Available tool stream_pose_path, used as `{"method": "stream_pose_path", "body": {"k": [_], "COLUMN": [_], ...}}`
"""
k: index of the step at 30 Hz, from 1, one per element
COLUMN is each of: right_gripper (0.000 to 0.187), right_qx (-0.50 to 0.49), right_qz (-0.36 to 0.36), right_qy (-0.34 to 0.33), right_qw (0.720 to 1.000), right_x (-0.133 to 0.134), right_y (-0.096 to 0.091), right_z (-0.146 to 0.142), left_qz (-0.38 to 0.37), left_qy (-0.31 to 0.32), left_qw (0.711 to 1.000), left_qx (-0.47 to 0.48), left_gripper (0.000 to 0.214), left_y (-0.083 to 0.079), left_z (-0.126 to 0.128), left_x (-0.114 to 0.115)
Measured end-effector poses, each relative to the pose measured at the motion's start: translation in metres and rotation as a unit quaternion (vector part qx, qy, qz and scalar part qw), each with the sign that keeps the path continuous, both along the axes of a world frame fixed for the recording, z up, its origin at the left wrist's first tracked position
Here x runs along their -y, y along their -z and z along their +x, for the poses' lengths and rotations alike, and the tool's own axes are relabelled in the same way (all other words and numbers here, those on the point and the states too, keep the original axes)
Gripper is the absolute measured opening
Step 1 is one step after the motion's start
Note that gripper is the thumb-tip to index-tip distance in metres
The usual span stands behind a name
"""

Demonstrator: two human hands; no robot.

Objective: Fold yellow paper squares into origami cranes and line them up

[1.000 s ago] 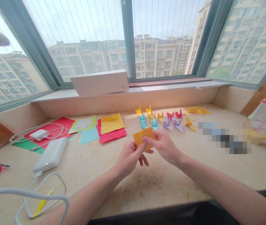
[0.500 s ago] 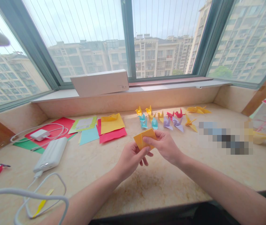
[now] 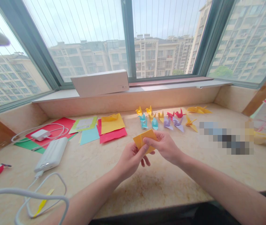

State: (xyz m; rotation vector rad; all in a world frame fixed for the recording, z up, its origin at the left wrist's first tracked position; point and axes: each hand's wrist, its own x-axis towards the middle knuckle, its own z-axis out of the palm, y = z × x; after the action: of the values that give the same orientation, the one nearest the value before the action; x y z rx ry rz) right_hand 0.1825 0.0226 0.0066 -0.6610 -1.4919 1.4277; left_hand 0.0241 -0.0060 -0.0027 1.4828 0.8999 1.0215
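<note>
The orange folded paper (image 3: 142,139) has sunk and tilted slightly; the left hand (image 3: 130,160) has slid its thumb further onto it.

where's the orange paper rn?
Head view, centre: the folded orange paper is pinched between the left hand and the right hand over the counter, just in front of the row of paper cranes.

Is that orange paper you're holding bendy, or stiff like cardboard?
Probably bendy: the orange paper shows sharp fold creases. The left hand and right hand pinch it up in the air, so it's likely very light. Squeezing hard would probably crumple it.
</note>
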Motion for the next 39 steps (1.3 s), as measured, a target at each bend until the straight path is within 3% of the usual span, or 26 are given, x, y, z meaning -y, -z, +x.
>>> {"method": "stream_pose_path", "body": {"k": [5, 9, 14, 18, 27, 35, 39], "right_gripper": [0.029, 0.029, 0.034, 0.023, 0.023, 0.021, 0.047], "right_qx": [-0.011, -0.003, 0.06, 0.142, 0.087, 0.072, -0.006], "right_qz": [-0.003, 0.012, 0.124, 0.196, 0.096, 0.09, 0.023], "right_qy": [-0.017, 0.044, 0.172, 0.19, 0.169, 0.158, 0.092], "right_qw": [1.0, 0.999, 0.975, 0.951, 0.977, 0.981, 0.996], "right_x": [0.001, -0.002, -0.004, -0.001, -0.006, -0.002, -0.001], "right_y": [-0.001, 0.001, 0.005, 0.007, 0.013, 0.01, 0.008], "right_z": [0.001, 0.002, 0.004, 0.003, 0.0, -0.002, -0.003], "left_qz": [-0.002, -0.022, -0.039, -0.032, -0.009, 0.006, 0.022], "left_qy": [-0.004, -0.021, -0.05, -0.034, -0.077, -0.111, -0.089], "left_qw": [1.0, 0.999, 0.997, 0.998, 0.997, 0.994, 0.995], "left_qx": [-0.001, 0.021, 0.047, 0.039, 0.016, -0.023, -0.045], "left_gripper": [0.043, 0.045, 0.046, 0.046, 0.047, 0.052, 0.048], "left_y": [-0.002, -0.003, -0.004, -0.002, 0.004, 0.005, 0.003], "left_z": [-0.001, -0.004, -0.007, -0.008, -0.001, -0.001, -0.001], "left_x": [-0.002, -0.004, -0.008, -0.009, -0.006, -0.004, -0.002]}}
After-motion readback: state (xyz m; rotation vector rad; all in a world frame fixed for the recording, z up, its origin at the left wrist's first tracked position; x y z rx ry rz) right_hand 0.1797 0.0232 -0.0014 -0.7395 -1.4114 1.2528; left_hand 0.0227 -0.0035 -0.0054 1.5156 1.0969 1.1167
